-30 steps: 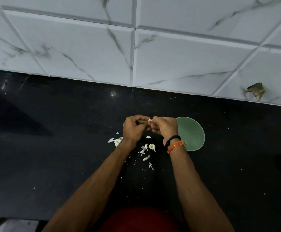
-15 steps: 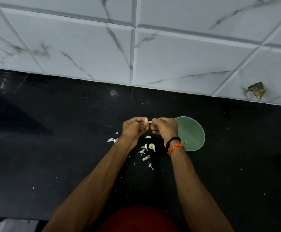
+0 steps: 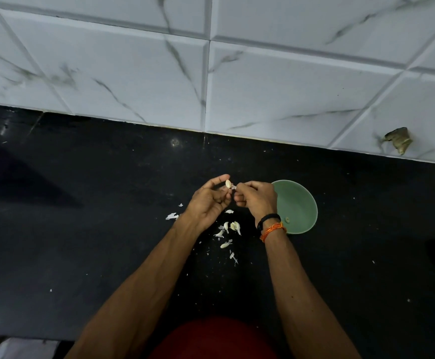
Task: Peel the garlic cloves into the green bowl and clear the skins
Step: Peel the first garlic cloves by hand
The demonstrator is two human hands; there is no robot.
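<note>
White marbled wall tiles (image 3: 138, 73) behind black countertop (image 3: 81, 229).

Single view, head-worn, wide-angle. Looks forward and steeply down over the person's own forearms onto the black bench (image 3: 81, 229). Tiled wall (image 3: 289, 86) fills the upper part. Hands mid-frame, near the lens; edges bowed.
</note>
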